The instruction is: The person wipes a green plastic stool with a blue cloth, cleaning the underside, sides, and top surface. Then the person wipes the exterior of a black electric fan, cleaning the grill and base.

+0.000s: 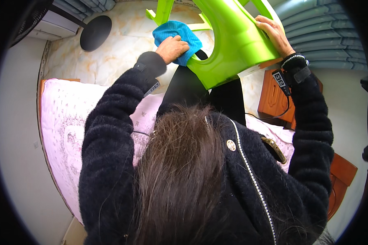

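A bright green plastic stool (243, 45) lies tipped over my thighs, its legs pointing away and a large rounded opening in its side. My left hand (173, 50) bunches a blue cloth (176, 32) and presses it to the stool at the edge of that opening. Part of the cloth hangs below my fingers. On the other side, my right hand (274, 36) grips the stool's right edge, fingers over the top of it. The thumb there is hidden.
I sit on a bed with a pink patterned sheet (65, 110). A fan with a round black base (95, 33) stands at far left on the marble-look floor (126, 36). Blue-grey curtains (323, 36) hang at right, above a brown wooden cabinet (274, 96). A cable runs from my right wrist.
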Demonstrator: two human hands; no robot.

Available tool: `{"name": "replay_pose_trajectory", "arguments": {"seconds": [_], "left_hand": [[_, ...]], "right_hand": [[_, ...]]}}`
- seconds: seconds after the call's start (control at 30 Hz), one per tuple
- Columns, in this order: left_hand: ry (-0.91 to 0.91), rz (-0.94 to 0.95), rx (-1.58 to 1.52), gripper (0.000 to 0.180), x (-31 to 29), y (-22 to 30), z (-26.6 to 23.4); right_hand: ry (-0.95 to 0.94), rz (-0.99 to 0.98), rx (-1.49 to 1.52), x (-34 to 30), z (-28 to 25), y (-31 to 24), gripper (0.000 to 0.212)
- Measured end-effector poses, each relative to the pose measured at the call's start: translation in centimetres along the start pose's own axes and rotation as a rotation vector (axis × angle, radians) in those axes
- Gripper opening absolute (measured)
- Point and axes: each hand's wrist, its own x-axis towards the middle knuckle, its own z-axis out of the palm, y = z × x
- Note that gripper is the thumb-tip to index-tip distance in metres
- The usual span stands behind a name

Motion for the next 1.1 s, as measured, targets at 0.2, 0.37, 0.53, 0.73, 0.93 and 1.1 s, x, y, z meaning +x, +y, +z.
{"name": "replay_pose_trajectory", "arguments": {"seconds": [0.2, 0.37, 0.53, 0.73, 0.93, 1.1], "left_hand": [[0.002, -0.010, -0.555, 0.016, 1.3, 6.1, -1.1], [0.101, -0.030, -0.604, 0.029, 0.4, 7.2, -1.4], [-0.018, 0.149, 0.188, 0.004, 0.6, -1.1, -1.0], [-0.178, 0.058, 0.307, 0.007, 1.2, -6.7, 0.6], [-0.253, -0.016, -0.559, 0.011, 0.6, -0.1, 0.2], [-0.057, 0.065, -0.914, 0.030, 0.4, 5.8, -0.3]], "right_hand": [[-0.011, 0.071, 0.056, -0.3, -0.3, -0.1, 0.028], [-0.008, 0.079, 0.073, -0.2, -0.1, -0.1, 0.028], [-0.036, 0.095, 0.137, 0.0, 0.5, -0.4, 0.026], [-0.044, 0.118, 0.140, 0.0, 0.8, -0.7, 0.025], [-0.013, 0.092, 0.059, 0.0, 0.9, -0.7, 0.024], [-0.006, 0.102, 0.117, -0.4, 1.0, -0.9, 0.025]]}}
